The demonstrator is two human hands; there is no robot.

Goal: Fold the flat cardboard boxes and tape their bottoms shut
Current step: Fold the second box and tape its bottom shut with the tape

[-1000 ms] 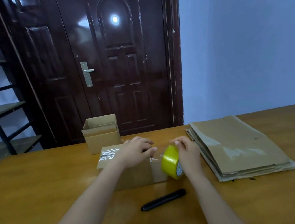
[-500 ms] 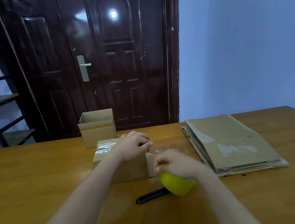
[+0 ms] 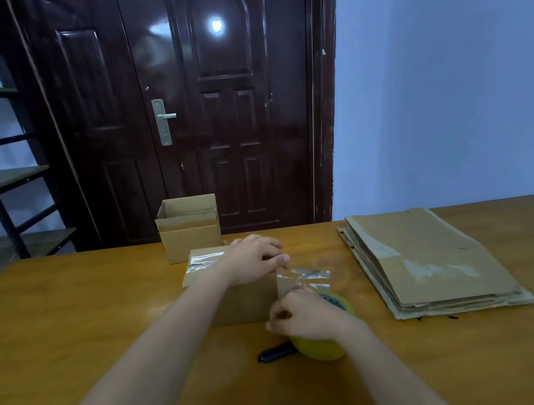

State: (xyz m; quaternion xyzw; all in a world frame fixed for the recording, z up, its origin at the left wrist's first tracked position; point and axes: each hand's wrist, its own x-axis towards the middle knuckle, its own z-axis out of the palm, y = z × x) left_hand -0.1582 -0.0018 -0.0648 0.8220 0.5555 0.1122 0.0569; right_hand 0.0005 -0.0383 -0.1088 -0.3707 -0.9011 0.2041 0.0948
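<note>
Clear tape (image 3: 303,274) stretches taut from the right end of the box (image 3: 238,300) down to the yellow tape roll (image 3: 326,341), and the coming cut turns on that short span. The box sits bottom-up on the tabletop (image 3: 71,332), its long axis running left to right, with a strip of tape already glinting along its top face. The left hand (image 3: 253,261) lies flat on the right end of that face, fingers pressed together and bearing down where the tape leaves the cardboard. The right hand (image 3: 304,317) is lower and nearer the person, its fingers curled around the roll and gripping it just beside the box's right front corner.

The free tape therefore runs down and to the right from the left fingertips to the roll, over the box's end wall. The black cutter (image 3: 274,352) lies on the tabletop touching or just behind the roll, on its left; it is nearer the right hand, though that hand is occupied. Probably the tape must be smoothed onto the end wall and then severed close to the roll.

A finished open box (image 3: 189,233) stands behind, and the stack of flat boxes (image 3: 431,261) waits well to the right.
</note>
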